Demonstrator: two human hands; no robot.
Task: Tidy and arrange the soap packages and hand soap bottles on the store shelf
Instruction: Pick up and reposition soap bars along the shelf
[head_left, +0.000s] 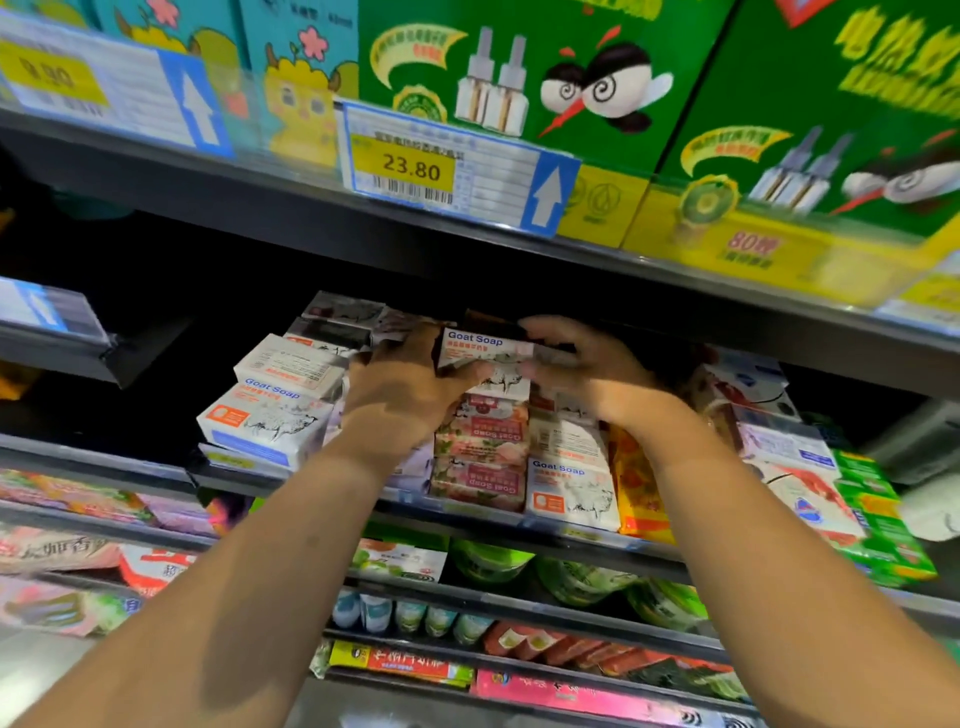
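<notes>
**Grip.** L hand (405, 389) is closed on the left end of a white Goat Soap pack (483, 353), fingers curled round its edge and thumb on the front face. R hand (592, 374) grips the right end of the same pack, fingers hooked over the top edge. R fingertips are motion-blurred, so finer detail can't be read. Pack is held level, label facing out, text upright.

**Pack posn.** Middle shelf (405, 501), directly above the pink pack stack (480, 452). Contact w/ the stack cannot be confirmed. The pink packs lie w/ their "Goat Soap" print upside down.

**Adjacent items, same shelf.**
- Left: white pack stack (270, 421), two packs visible, skewed to the shelf front.
- Right: front white pack (571, 493) w/ an orange square, just beside the pink stack.
- Further right: yellow-orange pack (634, 483), then green packs (878, 514) at the far end.
- Rear: more white packs, in shadow.

**Other levels.**
- Above: green boxes (545, 67) and a price tag (410, 169) reading 23.80.
- Below: green pouches (582, 577) and a row of small bottles (410, 616).
</notes>
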